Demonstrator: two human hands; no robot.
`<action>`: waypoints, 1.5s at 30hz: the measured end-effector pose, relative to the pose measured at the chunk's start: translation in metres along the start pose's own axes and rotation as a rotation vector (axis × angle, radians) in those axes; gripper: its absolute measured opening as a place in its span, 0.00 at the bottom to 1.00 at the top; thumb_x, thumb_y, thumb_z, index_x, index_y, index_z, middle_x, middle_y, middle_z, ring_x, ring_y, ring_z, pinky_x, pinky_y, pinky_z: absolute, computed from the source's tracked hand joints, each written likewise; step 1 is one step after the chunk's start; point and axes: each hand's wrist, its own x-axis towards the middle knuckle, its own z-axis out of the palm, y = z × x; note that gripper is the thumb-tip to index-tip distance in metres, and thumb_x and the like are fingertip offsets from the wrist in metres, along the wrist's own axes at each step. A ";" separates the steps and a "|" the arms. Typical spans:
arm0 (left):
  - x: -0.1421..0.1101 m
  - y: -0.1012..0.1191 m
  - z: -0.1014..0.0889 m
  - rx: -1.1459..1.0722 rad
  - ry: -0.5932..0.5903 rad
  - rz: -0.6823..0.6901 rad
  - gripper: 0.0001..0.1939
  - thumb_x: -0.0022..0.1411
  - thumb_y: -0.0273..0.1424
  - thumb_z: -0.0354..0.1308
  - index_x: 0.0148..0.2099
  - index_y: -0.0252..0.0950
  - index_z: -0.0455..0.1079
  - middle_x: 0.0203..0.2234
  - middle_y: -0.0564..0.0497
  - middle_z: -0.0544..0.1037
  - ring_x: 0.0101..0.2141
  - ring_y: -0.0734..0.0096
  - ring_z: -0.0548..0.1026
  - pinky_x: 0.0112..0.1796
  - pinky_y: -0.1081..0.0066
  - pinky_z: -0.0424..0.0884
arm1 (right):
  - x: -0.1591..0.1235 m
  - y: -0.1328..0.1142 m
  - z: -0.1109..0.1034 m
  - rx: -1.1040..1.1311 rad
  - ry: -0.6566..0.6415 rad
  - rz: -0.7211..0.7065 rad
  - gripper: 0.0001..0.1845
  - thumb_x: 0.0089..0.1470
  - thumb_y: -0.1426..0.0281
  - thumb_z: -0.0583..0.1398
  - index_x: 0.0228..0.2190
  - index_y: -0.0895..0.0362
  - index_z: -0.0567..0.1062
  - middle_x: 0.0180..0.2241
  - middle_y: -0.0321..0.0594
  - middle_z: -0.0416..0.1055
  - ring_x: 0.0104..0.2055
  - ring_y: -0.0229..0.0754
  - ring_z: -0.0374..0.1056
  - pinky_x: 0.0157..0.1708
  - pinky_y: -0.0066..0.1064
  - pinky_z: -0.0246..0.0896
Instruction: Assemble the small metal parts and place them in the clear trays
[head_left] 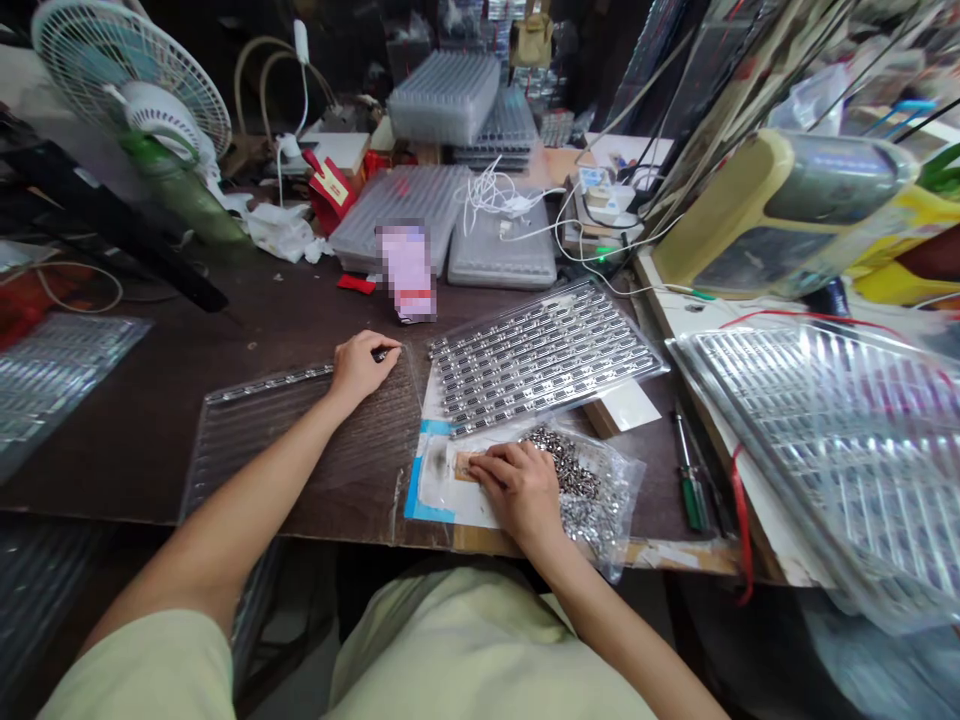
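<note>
My left hand [363,368] is closed in a pinch at the far right corner of a clear ribbed plastic tray [259,437]. A small dark metal part shows at its fingertips, and a line of similar parts [271,381] fills the tray's far row. My right hand [521,490] has its fingers drawn together over a small brown square [463,467] on a white sheet with blue tape [429,505]. Whatever those fingertips hold is hidden. Beside that hand lies an open clear bag [619,510] with a pile of small shiny metal pieces [574,465].
A second tray [547,355], full of metal parts in rows, lies beyond my right hand. A green-handled screwdriver [688,490] rests to the right, near stacked clear trays [832,450]. At the back are a phone-like pink object [407,268], white cables [495,200] and a fan [142,90].
</note>
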 end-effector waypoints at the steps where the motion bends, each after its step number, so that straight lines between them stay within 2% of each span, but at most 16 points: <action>1: 0.000 0.005 -0.001 0.015 0.001 0.012 0.11 0.58 0.35 0.56 0.40 0.39 0.77 0.39 0.49 0.78 0.40 0.64 0.73 0.44 0.66 0.64 | 0.000 -0.001 0.000 -0.006 -0.003 -0.003 0.06 0.56 0.64 0.61 0.34 0.45 0.80 0.32 0.35 0.74 0.35 0.39 0.62 0.35 0.33 0.48; 4: 0.008 0.025 0.002 0.048 0.004 0.080 0.10 0.60 0.35 0.55 0.39 0.40 0.77 0.40 0.49 0.79 0.42 0.61 0.73 0.47 0.61 0.60 | 0.000 -0.002 -0.005 -0.025 0.010 -0.006 0.07 0.56 0.64 0.61 0.37 0.47 0.79 0.34 0.37 0.73 0.36 0.40 0.62 0.35 0.34 0.49; 7: 0.023 0.045 0.011 0.056 -0.062 0.123 0.09 0.59 0.36 0.57 0.37 0.40 0.77 0.38 0.48 0.79 0.41 0.59 0.73 0.48 0.58 0.58 | -0.003 0.003 -0.021 -0.064 0.070 0.034 0.09 0.58 0.65 0.59 0.40 0.50 0.78 0.36 0.39 0.74 0.37 0.41 0.63 0.36 0.34 0.50; 10: 0.035 0.056 0.017 0.067 -0.117 0.084 0.09 0.56 0.37 0.60 0.33 0.39 0.77 0.32 0.47 0.80 0.37 0.57 0.74 0.46 0.57 0.60 | -0.009 0.013 -0.040 -0.131 0.105 0.085 0.08 0.59 0.67 0.58 0.38 0.51 0.78 0.36 0.38 0.74 0.38 0.42 0.63 0.37 0.35 0.50; 13: 0.034 0.060 0.011 -0.003 -0.082 0.027 0.09 0.56 0.37 0.60 0.33 0.37 0.76 0.29 0.48 0.79 0.34 0.59 0.75 0.43 0.60 0.65 | -0.015 0.021 -0.048 -0.178 0.058 0.055 0.07 0.57 0.66 0.60 0.37 0.50 0.78 0.35 0.37 0.74 0.38 0.42 0.62 0.37 0.35 0.50; 16: 0.011 0.065 -0.005 -0.284 -0.102 0.003 0.12 0.57 0.36 0.58 0.40 0.34 0.74 0.32 0.48 0.79 0.33 0.65 0.76 0.38 0.67 0.69 | -0.015 0.022 -0.043 -0.229 -0.003 0.002 0.13 0.54 0.63 0.62 0.42 0.51 0.76 0.39 0.39 0.73 0.40 0.45 0.61 0.38 0.36 0.50; 19: -0.033 0.075 -0.018 -0.624 -0.303 -0.055 0.17 0.61 0.37 0.54 0.49 0.34 0.70 0.33 0.48 0.77 0.28 0.72 0.76 0.30 0.73 0.71 | -0.014 0.020 -0.035 -0.272 -0.011 -0.002 0.12 0.56 0.64 0.61 0.43 0.52 0.75 0.39 0.41 0.73 0.40 0.45 0.61 0.38 0.36 0.51; 21: -0.067 0.082 -0.021 -0.724 -0.419 -0.103 0.15 0.61 0.37 0.54 0.47 0.34 0.71 0.27 0.50 0.77 0.25 0.74 0.74 0.27 0.75 0.71 | -0.014 0.021 -0.030 -0.265 0.003 0.001 0.08 0.58 0.66 0.59 0.38 0.53 0.76 0.37 0.40 0.73 0.38 0.43 0.61 0.37 0.35 0.51; 22: -0.083 0.085 -0.020 -0.748 -0.436 -0.120 0.14 0.60 0.36 0.55 0.45 0.34 0.72 0.26 0.50 0.77 0.24 0.75 0.74 0.25 0.76 0.71 | -0.014 0.021 -0.029 -0.255 0.012 0.001 0.07 0.59 0.67 0.58 0.36 0.53 0.76 0.36 0.40 0.73 0.38 0.42 0.62 0.36 0.35 0.51; 25: -0.120 0.095 -0.010 -0.674 -0.368 -0.112 0.10 0.57 0.32 0.59 0.42 0.35 0.73 0.29 0.50 0.78 0.25 0.75 0.74 0.26 0.76 0.71 | -0.015 0.022 -0.028 -0.226 0.041 0.004 0.06 0.59 0.67 0.58 0.34 0.53 0.77 0.34 0.39 0.73 0.37 0.41 0.62 0.36 0.34 0.52; 28: -0.135 0.105 0.000 -0.528 -0.263 -0.027 0.07 0.58 0.29 0.59 0.39 0.37 0.74 0.33 0.49 0.79 0.29 0.73 0.75 0.30 0.74 0.72 | -0.016 0.022 -0.030 -0.182 0.069 0.015 0.07 0.59 0.68 0.58 0.35 0.52 0.77 0.35 0.39 0.74 0.37 0.41 0.63 0.35 0.34 0.53; 32: -0.138 0.112 0.009 -0.474 -0.191 0.128 0.06 0.60 0.29 0.58 0.39 0.38 0.75 0.35 0.48 0.78 0.36 0.68 0.75 0.36 0.70 0.72 | -0.016 0.020 -0.035 -0.020 0.099 0.075 0.09 0.60 0.70 0.55 0.37 0.54 0.76 0.34 0.40 0.74 0.36 0.41 0.66 0.36 0.34 0.59; 37: -0.140 0.115 0.014 -0.420 -0.157 0.180 0.07 0.60 0.32 0.60 0.40 0.40 0.77 0.32 0.49 0.77 0.34 0.70 0.75 0.37 0.70 0.71 | -0.015 0.017 -0.041 0.231 0.097 0.151 0.09 0.59 0.72 0.54 0.37 0.54 0.74 0.35 0.39 0.75 0.37 0.39 0.71 0.38 0.31 0.66; 41: -0.141 0.116 0.016 -0.365 -0.163 0.199 0.07 0.60 0.32 0.60 0.40 0.40 0.77 0.31 0.50 0.77 0.33 0.70 0.74 0.37 0.70 0.70 | -0.014 0.016 -0.042 0.252 0.062 0.094 0.13 0.60 0.73 0.52 0.43 0.54 0.74 0.37 0.40 0.76 0.39 0.40 0.72 0.40 0.32 0.67; 45: -0.140 0.117 0.016 -0.335 -0.166 0.214 0.06 0.61 0.32 0.59 0.39 0.40 0.77 0.30 0.50 0.76 0.33 0.70 0.74 0.35 0.71 0.70 | -0.014 0.015 -0.038 0.227 0.059 0.134 0.10 0.60 0.71 0.53 0.37 0.53 0.75 0.33 0.38 0.76 0.35 0.39 0.72 0.36 0.29 0.66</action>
